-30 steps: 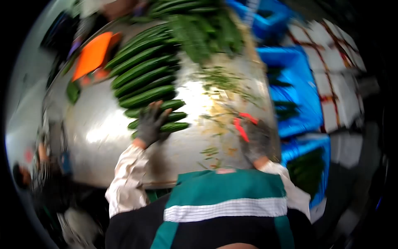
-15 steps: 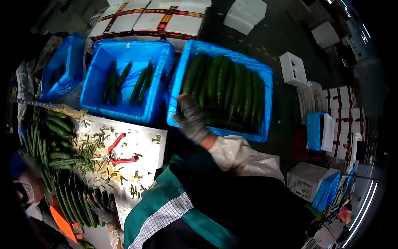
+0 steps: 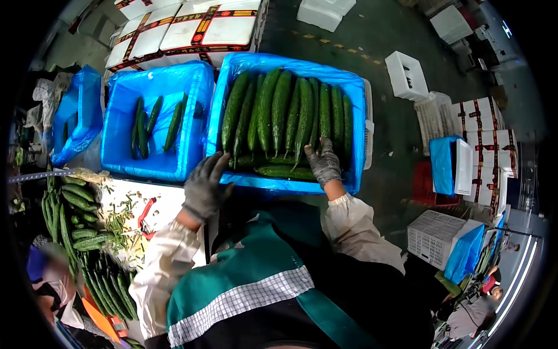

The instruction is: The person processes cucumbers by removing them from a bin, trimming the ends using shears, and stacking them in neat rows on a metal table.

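A blue-lined crate (image 3: 363, 104) stands in front of me, with several cucumbers (image 3: 281, 107) lying side by side in it and a few crosswise at its near side. My right hand (image 3: 324, 164), in a grey glove, is over the near right part of the crate, fingers apart, its tips at the ends of the cucumbers. My left hand (image 3: 204, 185), gloved too, is at the crate's near left corner with its fingers spread and nothing in them. Red-handled shears (image 3: 145, 218) lie on the metal table (image 3: 174, 200) among green trimmings, partly behind my left sleeve.
Left of the crate stands another blue-lined crate (image 3: 110, 139) with a few cucumbers. More cucumbers (image 3: 107, 288) and an orange object (image 3: 100, 317) are on the table. White boxes (image 3: 212, 26) are stacked behind. Other people are at the lower left and lower right.
The view has turned right from the table to the crates. My left hand has left the cucumbers on the table and come to the crate. My right hand, free of the shears, has moved over the crate.
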A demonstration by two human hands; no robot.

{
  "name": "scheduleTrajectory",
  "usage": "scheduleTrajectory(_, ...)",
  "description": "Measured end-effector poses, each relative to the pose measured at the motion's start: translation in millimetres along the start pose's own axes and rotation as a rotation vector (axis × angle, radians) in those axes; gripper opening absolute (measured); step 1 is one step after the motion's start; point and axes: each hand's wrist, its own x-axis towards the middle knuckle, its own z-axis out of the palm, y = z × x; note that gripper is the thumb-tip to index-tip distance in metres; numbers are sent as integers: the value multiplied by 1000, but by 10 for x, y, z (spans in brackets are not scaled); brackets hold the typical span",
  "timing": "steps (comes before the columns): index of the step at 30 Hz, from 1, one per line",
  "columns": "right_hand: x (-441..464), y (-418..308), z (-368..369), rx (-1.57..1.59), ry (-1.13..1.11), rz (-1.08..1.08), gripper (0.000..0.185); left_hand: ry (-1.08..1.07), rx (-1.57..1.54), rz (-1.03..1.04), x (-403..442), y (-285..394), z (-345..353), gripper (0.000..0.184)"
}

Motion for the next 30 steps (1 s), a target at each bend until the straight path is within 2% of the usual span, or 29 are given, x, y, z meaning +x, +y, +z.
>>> scheduleTrajectory(1, 15, -74, -26, 7, -3, 3, 72, -72, -63, -49, 141, 58, 106, 66)
scheduleTrajectory(2, 20, -173, -83, -43, -104, 77, 78, -77, -57, -46, 274, 91, 220, 66)
scheduleTrajectory(3, 24, -240, -120, -93, -204, 151, 83, -130, -141, -140, 404, 116, 337, 68)
scheduleTrajectory(4, 37, -254, -110, -83, -205, 153, 83, -181, -223, -233, 535, 140, 435, 69)
scheduleTrajectory(5, 52, -260, -109, -106, -190, 146, 85, -187, -218, -228, 693, 174, 517, 69)
scheduleTrajectory(7, 104, -376, -126, -175, -218, 140, 87, -301, -250, -525, 1051, 242, 665, 73)
scheduleTrajectory(8, 162, -291, -45, -178, -158, 76, 87, -303, -249, -522, 1151, 281, 705, 73)
scheduleTrajectory(11, 133, -401, -5, -267, -168, 139, 90, -365, -232, -753, 1361, 336, 779, 77)
scheduleTrajectory(12, 92, -392, 5, -218, -127, 112, 90, -364, -228, -755, 1384, 289, 876, 77)
scheduleTrajectory(14, 105, -359, 11, -166, -86, 81, 91, -266, -384, -933, 1401, 136, 1174, 77)
scheduleTrajectory(15, 140, -294, 27, -95, -88, 103, 91, -266, -381, -938, 1423, 118, 1232, 77)
scheduleTrajectory(17, 215, -195, 67, 100, -77, 152, 93, -254, -564, -1019, 1452, 91, 1356, 64)
scheduleTrajectory(20, 221, -347, -23, 189, -134, 189, 94, -222, -836, -1122, 1490, 67, 1427, 45)
scheduleTrajectory(21, 221, -373, -22, 192, -138, 189, 94, -222, -831, -1124, 1490, 58, 1428, 45)
scheduleTrajectory(23, 223, -396, -12, 269, -142, 156, 94, -242, -856, -1094, 1474, 44, 1432, 33)
scheduleTrajectory(24, 260, -351, 11, 269, -149, 157, 94, -242, -853, -1100, 1476, 58, 1381, 33)
scheduleTrajectory(26, 365, -225, 78, 498, -205, 104, 94, -258, -1100, -1189, 1475, 108, 1227, 30)
scheduleTrajectory(27, 367, -266, 32, 496, -212, 106, 94, -257, -1099, -1197, 1460, 81, 1237, 30)
scheduleTrajectory(29, 330, -374, -107, 398, -274, 140, 98, -292, -1353, -1226, 1421, 26, 1283, 29)
scheduleTrajectory(30, 338, -345, -23, 397, -278, 140, 98, -290, -1353, -1231, 1402, 18, 1315, 29)
